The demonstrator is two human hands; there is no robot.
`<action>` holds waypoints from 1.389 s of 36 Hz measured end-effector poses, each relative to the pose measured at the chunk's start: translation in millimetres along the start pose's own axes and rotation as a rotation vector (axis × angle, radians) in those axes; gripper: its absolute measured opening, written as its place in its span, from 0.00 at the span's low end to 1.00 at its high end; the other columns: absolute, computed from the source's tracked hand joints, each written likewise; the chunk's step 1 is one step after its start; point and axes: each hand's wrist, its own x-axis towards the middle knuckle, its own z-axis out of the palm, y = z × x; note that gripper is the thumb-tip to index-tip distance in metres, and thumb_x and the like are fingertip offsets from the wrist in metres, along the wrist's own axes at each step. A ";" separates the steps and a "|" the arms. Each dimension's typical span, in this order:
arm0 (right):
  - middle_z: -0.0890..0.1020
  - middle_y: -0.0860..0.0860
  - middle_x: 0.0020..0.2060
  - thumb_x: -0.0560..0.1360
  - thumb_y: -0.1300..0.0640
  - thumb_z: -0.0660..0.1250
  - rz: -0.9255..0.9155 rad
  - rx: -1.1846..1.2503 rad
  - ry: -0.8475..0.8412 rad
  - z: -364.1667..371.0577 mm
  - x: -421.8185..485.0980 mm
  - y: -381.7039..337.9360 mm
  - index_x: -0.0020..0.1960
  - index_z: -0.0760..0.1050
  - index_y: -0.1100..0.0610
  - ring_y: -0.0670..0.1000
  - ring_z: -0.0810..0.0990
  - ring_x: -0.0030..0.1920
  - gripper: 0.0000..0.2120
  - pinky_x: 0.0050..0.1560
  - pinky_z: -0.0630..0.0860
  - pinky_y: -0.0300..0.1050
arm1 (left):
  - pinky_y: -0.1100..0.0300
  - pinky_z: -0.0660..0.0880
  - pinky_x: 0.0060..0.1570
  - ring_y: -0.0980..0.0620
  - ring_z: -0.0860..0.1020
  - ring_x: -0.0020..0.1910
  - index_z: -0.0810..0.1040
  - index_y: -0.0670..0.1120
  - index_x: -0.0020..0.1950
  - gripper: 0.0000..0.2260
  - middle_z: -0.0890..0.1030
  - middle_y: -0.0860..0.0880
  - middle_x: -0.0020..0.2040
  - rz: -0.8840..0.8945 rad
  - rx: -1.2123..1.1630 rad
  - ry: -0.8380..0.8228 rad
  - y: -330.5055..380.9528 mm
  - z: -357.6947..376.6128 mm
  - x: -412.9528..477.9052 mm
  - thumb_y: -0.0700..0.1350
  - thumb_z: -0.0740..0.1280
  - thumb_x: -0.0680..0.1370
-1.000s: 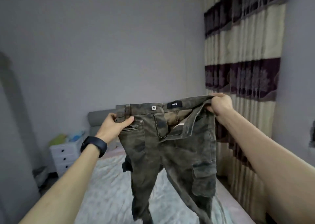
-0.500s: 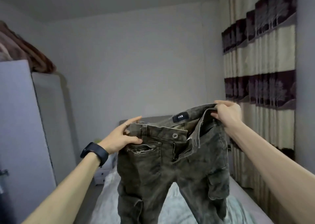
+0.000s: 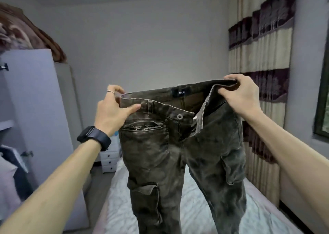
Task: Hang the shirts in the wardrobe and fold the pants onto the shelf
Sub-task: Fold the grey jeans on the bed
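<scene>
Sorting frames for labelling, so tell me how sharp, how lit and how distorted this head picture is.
Head view: dim, flat indoor light, no glare; the pants, left hand and right hand fairly sharp; the wardrobe at left and curtain at right soft and smeared; wide lens stretches the forearms toward the corners.

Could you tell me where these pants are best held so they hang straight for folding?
At the waistband, one hand at each outer end, coming from the sides. The left hand and right hand pinch it there, and the pants hang flat with both legs down. The open fly sags, so a middle grip looks poorer.
</scene>
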 end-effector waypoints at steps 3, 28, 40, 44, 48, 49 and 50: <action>0.84 0.49 0.50 0.71 0.49 0.76 -0.020 -0.080 -0.024 -11.9 -24.4 -16.8 0.53 0.83 0.50 0.48 0.80 0.53 0.12 0.53 0.67 0.36 | 0.70 0.68 0.36 0.62 0.78 0.41 0.73 0.56 0.54 0.25 0.79 0.59 0.42 -0.133 -0.009 -0.050 -2.5 -23.8 -17.7 0.62 0.79 0.66; 0.86 0.53 0.37 0.79 0.47 0.70 0.528 -0.187 -0.546 -70.4 -271.3 59.8 0.52 0.78 0.56 0.42 0.83 0.31 0.12 0.32 0.70 0.29 | 0.57 0.78 0.42 0.54 0.82 0.41 0.83 0.50 0.47 0.18 0.85 0.54 0.42 -0.399 0.078 -0.626 -15.4 -53.5 -244.7 0.62 0.78 0.68; 0.83 0.46 0.46 0.80 0.50 0.69 0.431 0.014 -0.347 -97.2 -277.3 90.1 0.55 0.77 0.52 0.43 0.84 0.31 0.08 0.43 0.81 0.45 | 0.54 0.81 0.50 0.64 0.83 0.42 0.83 0.64 0.44 0.20 0.85 0.63 0.41 -0.473 -0.055 -0.459 -22.1 -7.9 -262.0 0.71 0.76 0.58; 0.83 0.43 0.39 0.79 0.48 0.69 0.360 0.042 -0.297 -77.2 -243.1 104.8 0.54 0.77 0.49 0.41 0.84 0.30 0.07 0.49 0.81 0.50 | 0.52 0.82 0.52 0.62 0.84 0.45 0.85 0.63 0.43 0.15 0.85 0.62 0.41 -0.497 -0.122 -0.374 -24.6 18.1 -237.3 0.66 0.79 0.60; 0.84 0.43 0.40 0.78 0.48 0.70 0.311 0.080 -0.242 -44.5 -194.9 115.6 0.51 0.76 0.46 0.43 0.84 0.31 0.05 0.48 0.82 0.50 | 0.57 0.81 0.49 0.65 0.83 0.43 0.86 0.59 0.40 0.15 0.85 0.62 0.40 -0.503 -0.149 -0.269 -32.7 48.9 -194.6 0.64 0.80 0.60; 0.84 0.44 0.40 0.77 0.48 0.71 0.299 0.091 -0.226 -36.0 -182.7 117.7 0.50 0.76 0.45 0.45 0.85 0.32 0.05 0.47 0.82 0.49 | 0.59 0.80 0.49 0.66 0.83 0.43 0.85 0.59 0.39 0.15 0.85 0.62 0.40 -0.503 -0.148 -0.248 -35.7 56.2 -182.7 0.64 0.81 0.59; 0.84 0.44 0.41 0.77 0.48 0.71 0.285 0.102 -0.206 -25.4 -169.1 120.3 0.49 0.75 0.44 0.46 0.85 0.34 0.05 0.45 0.82 0.46 | 0.61 0.80 0.48 0.66 0.83 0.43 0.85 0.58 0.39 0.15 0.85 0.63 0.39 -0.500 -0.147 -0.230 -39.1 64.7 -168.2 0.63 0.81 0.59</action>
